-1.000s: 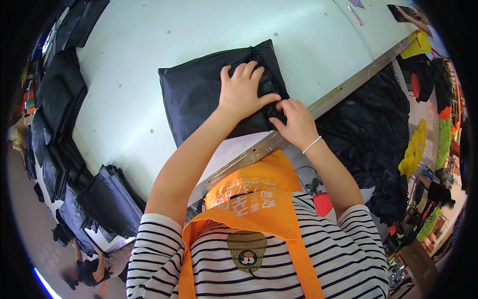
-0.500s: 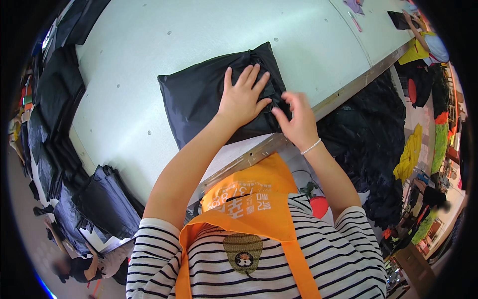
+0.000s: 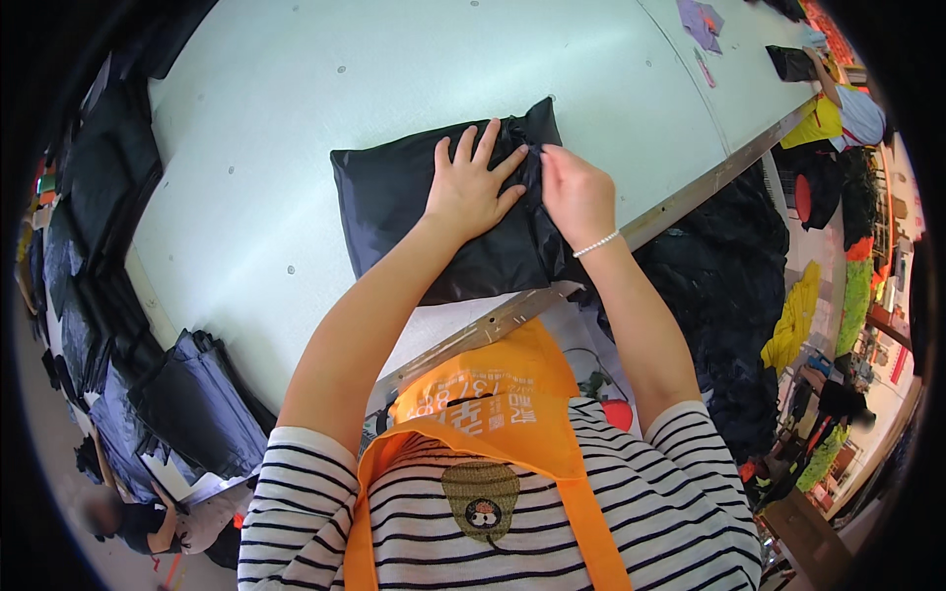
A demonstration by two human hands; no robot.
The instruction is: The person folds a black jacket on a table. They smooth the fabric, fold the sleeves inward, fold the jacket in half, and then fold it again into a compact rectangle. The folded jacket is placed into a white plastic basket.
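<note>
A flat, padded black fabric bag [image 3: 394, 202] lies on the pale tabletop near its front edge. Its cloth is shiny, and the right side is gathered, with a loose corner sticking up at the far right. My left hand [image 3: 468, 187] rests on the bag with fingers spread, pressing beside the gathered part. At that right side my right hand [image 3: 579, 192] has its thumb and fingers pinched together on the bag's edge. Whether a cord or only cloth is between those fingertips is hidden.
Folded black pieces [image 3: 202, 404] are stacked along the table's left side. A large heap of black fabric [image 3: 714, 266] sits below the table edge [image 3: 680, 197] on my right. Farther right, a person [image 3: 857, 113] handles another black item [image 3: 790, 64]. A purple cloth [image 3: 702, 25] lies at the far end.
My right hand has moved up along the bag's right side, and its fingers have closed on the edge. The bag has shifted slightly right. My left hand still presses on it.
</note>
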